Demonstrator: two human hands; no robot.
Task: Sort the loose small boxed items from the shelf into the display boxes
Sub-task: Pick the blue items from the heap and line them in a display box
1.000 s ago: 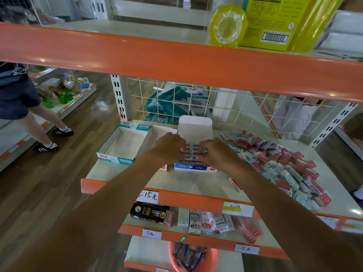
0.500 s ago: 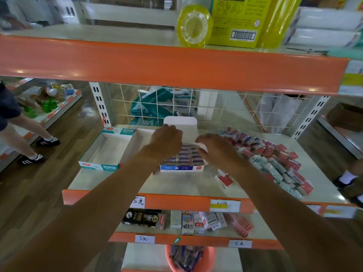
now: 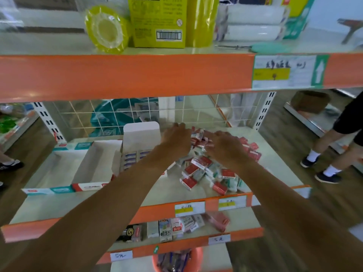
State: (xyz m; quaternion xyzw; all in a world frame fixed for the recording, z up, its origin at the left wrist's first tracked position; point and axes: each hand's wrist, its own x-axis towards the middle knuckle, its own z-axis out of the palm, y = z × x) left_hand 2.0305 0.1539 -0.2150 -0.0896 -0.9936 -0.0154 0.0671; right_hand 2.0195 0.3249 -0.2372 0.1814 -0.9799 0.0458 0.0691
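A pile of loose small boxes (image 3: 204,169), red-and-white and pale teal, lies on the right half of the middle shelf (image 3: 167,191). Both my hands are over its far end. My left hand (image 3: 174,140) has its fingers bent down onto the boxes. My right hand (image 3: 223,147) curls over the boxes beside it. The backs of the hands hide whether either holds a box. Left of the hands stands a white display box (image 3: 140,134) with its flap up and rows of blue-labelled boxes (image 3: 133,159) in it. Further left sits an empty display box (image 3: 64,190).
An orange-edged upper shelf (image 3: 125,75) hangs low over the hands, carrying yellow packages (image 3: 157,22). A wire grid (image 3: 117,112) backs the middle shelf. A lower shelf holds more packets (image 3: 176,226). A person's legs (image 3: 330,154) stand at the right.
Both hands have left the filled display box and moved right onto the loose pile. My view has swung right as well.
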